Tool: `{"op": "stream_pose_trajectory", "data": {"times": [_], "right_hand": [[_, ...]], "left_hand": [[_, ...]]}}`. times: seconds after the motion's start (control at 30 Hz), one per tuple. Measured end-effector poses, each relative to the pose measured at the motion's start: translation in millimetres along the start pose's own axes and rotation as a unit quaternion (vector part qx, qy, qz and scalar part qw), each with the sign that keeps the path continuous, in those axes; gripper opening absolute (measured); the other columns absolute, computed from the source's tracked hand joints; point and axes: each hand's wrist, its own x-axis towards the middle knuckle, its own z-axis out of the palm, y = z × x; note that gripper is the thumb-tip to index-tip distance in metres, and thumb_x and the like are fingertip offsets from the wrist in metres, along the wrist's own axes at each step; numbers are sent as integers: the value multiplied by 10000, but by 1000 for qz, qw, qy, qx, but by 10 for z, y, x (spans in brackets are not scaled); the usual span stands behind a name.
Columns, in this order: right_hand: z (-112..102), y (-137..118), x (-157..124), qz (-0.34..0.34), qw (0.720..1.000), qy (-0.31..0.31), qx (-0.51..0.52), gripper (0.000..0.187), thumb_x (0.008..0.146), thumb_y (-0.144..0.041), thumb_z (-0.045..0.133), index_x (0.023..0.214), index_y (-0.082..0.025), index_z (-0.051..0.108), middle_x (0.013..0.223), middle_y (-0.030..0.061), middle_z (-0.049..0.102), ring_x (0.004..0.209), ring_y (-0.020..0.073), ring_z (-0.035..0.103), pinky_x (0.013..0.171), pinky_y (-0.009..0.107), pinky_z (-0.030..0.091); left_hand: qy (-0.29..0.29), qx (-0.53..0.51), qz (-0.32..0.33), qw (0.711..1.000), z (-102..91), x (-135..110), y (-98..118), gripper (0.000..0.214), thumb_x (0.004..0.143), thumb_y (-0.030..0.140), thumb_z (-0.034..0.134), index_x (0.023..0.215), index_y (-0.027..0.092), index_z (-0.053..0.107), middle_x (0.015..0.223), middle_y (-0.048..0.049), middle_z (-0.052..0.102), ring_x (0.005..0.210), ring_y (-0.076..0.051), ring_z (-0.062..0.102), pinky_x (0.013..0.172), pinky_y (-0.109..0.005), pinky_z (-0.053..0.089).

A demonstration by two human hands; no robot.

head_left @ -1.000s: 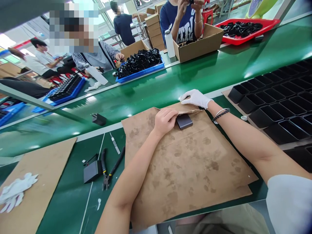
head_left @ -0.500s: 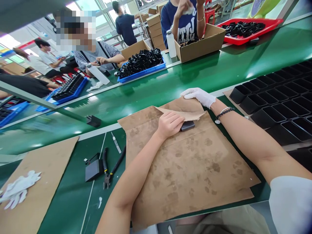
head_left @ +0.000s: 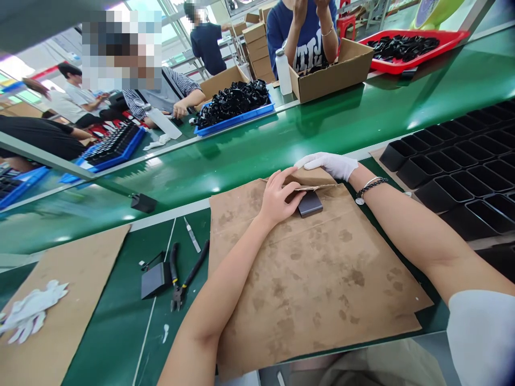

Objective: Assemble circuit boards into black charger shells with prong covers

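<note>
A stained brown cardboard sheet [head_left: 314, 279] lies on the green bench before me. My bare left hand [head_left: 279, 199] rests at its far edge, fingers curled on a small dark grey rectangular block [head_left: 310, 204] and a torn cardboard flap [head_left: 316, 187] above it. My right hand [head_left: 329, 163], in a white glove, lies flat on the folded-up far corner of the sheet, just behind the block. A beaded bracelet [head_left: 369, 187] circles my right wrist.
Black compartment trays [head_left: 454, 171] fill the right. Left of the sheet lie pliers [head_left: 181, 279], a dark block [head_left: 155, 280], a thin knife [head_left: 192, 242], another cardboard [head_left: 60, 305] with a white glove [head_left: 30, 313]. A black part [head_left: 143, 202] rides the green conveyor [head_left: 322, 128]; co-workers sit beyond.
The cardboard flap dropped lower and more of the grey block shows. My left fingers shifted up onto the flap. The black part on the conveyor drifted left.
</note>
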Motion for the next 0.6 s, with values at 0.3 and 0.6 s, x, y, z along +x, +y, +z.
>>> {"op": "stream_pose_trajectory", "data": {"times": [0.3, 0.6], "right_hand": [[37, -3, 34, 33, 990, 54, 129, 329, 925, -451, 618, 1098, -202, 744, 1154, 58, 775, 1067, 259, 720, 980, 402, 583], [31, -38, 11, 32, 971, 144, 187, 361, 878, -397, 733, 1170, -186, 718, 1212, 119, 761, 1178, 306, 705, 1089, 485, 555]], "left_hand": [[52, -9, -56, 997, 94, -45, -25, 618, 985, 435, 572, 1523, 214, 362, 1544, -200, 484, 1479, -304, 437, 1227, -490, 349], [-174, 55, -267, 946, 139, -67, -128, 458, 1013, 336, 480, 1442, 185, 539, 1575, -188, 491, 1519, -369, 394, 1262, -649, 231]]}}
